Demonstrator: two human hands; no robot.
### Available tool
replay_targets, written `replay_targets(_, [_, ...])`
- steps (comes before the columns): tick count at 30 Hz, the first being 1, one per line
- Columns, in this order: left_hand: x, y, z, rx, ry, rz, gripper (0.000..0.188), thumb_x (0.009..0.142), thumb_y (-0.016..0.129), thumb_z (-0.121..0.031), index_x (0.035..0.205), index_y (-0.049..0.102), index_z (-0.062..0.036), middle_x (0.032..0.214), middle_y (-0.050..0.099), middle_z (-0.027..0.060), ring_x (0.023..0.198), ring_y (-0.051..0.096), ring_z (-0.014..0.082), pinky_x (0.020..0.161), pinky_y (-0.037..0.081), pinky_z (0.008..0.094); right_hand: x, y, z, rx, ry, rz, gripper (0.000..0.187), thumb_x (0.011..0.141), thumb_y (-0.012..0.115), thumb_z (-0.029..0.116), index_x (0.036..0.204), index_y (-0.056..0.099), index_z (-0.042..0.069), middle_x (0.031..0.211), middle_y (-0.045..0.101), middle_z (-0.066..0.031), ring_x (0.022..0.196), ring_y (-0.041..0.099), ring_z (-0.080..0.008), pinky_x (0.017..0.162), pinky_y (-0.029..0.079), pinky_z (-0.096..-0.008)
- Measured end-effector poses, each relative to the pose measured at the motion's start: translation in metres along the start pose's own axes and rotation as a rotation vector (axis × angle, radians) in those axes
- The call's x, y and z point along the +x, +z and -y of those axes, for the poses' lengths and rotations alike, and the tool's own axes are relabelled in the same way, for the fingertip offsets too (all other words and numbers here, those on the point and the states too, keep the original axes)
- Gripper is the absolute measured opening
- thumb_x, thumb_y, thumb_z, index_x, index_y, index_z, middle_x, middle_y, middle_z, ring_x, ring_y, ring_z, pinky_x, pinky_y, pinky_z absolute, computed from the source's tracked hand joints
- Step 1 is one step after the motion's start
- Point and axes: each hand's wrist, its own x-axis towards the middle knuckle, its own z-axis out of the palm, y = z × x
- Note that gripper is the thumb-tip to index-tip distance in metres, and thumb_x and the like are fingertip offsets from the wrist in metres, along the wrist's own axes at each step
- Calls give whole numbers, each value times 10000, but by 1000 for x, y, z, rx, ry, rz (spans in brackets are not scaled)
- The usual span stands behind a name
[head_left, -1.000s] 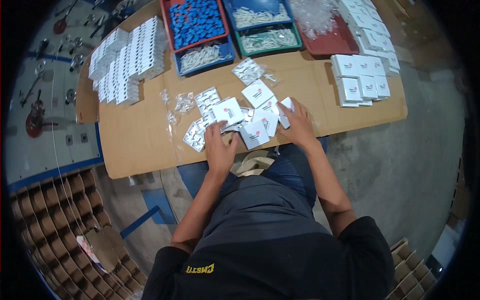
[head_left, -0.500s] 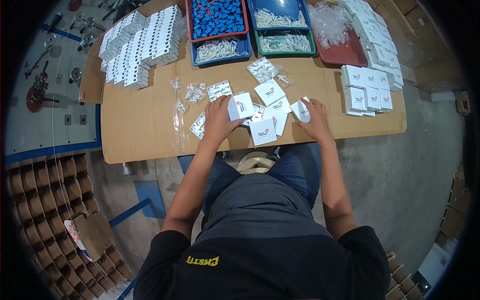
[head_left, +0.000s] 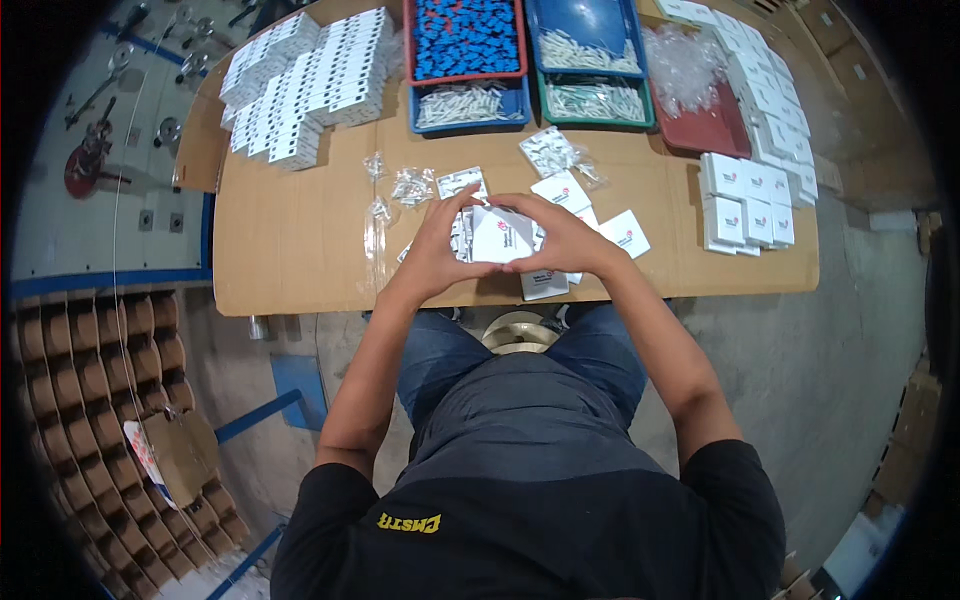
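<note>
Above the table's near edge, my left hand (head_left: 437, 248) and my right hand (head_left: 563, 236) are closed around the sides of a white square cover (head_left: 499, 238) with a small red mark. Fingers grip its far side, and both thumbs meet at the near side. What lies beneath it is mostly hidden. A loose white cover (head_left: 626, 233) lies to the right of my right hand. Another cover (head_left: 562, 191) is beyond that hand, and one more (head_left: 544, 285) is near the edge. A white plate with dark slots (head_left: 461, 182) sits just past my left fingers.
Clear plastic bags of small parts (head_left: 412, 186) lie left of centre. Trays of blue clips (head_left: 467, 40) and white plugs (head_left: 590, 100) stand at the back. White boxes are stacked at the left (head_left: 305, 85) and right (head_left: 745, 200). A red tray (head_left: 705, 125) holds plastic bags.
My right hand has let go of a white cover, which now lies at the right, and has moved left to join my left hand on the held cover. The view has shifted slightly.
</note>
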Motion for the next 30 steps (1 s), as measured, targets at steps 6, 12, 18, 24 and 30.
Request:
replay_targets(6, [-32, 48, 2, -721, -1, -346, 1021, 800, 899, -336, 1588, 313, -58, 1460, 508, 143, 1368, 473, 250, 1165, 357, 405, -27, 32, 16, 443, 71, -144, 781, 778, 877, 65, 1480, 535, 58, 1488, 551, -85, 1332, 534, -179, 1110, 456, -385])
replay_targets(12, [-35, 88, -24, -960, -249, -621, 869, 1046, 128, -719, 1508, 472, -69, 1485, 516, 127, 1371, 494, 239, 1176, 344, 367, -32, 73, 24, 228, 85, -312, 737, 785, 885, 148, 1448, 573, 61, 1496, 550, -159, 1366, 536, -258, 1115, 443, -392])
replay_targets(18, [-30, 73, -24, -1239, -317, -623, 875, 1031, 147, -748, 1495, 493, -91, 1359, 608, 128, 1236, 589, 229, 1082, 449, 356, -30, 79, 34, 48, 19, -421, 735, 791, 888, 278, 1436, 596, 77, 1514, 543, -198, 1422, 505, -348, 1144, 423, -429])
replay_targets(24, [-33, 71, -34, -1248, -268, -571, 812, 1056, 194, -696, 1518, 471, -89, 1400, 588, 121, 1268, 571, 221, 1095, 440, 349, -27, 87, 40, -14, -51, -388, 738, 802, 879, 255, 1448, 585, 52, 1563, 502, -167, 1424, 508, -338, 1142, 431, -428])
replay_targets(30, [-43, 62, -34, -1149, -219, -447, 589, 1037, 484, -185, 1601, 347, -80, 1556, 476, 127, 1383, 485, 212, 1152, 382, 349, -29, 84, 37, 57, -79, -342, 750, 805, 869, 191, 1477, 561, 63, 1594, 465, -171, 1455, 473, -335, 1154, 417, -419])
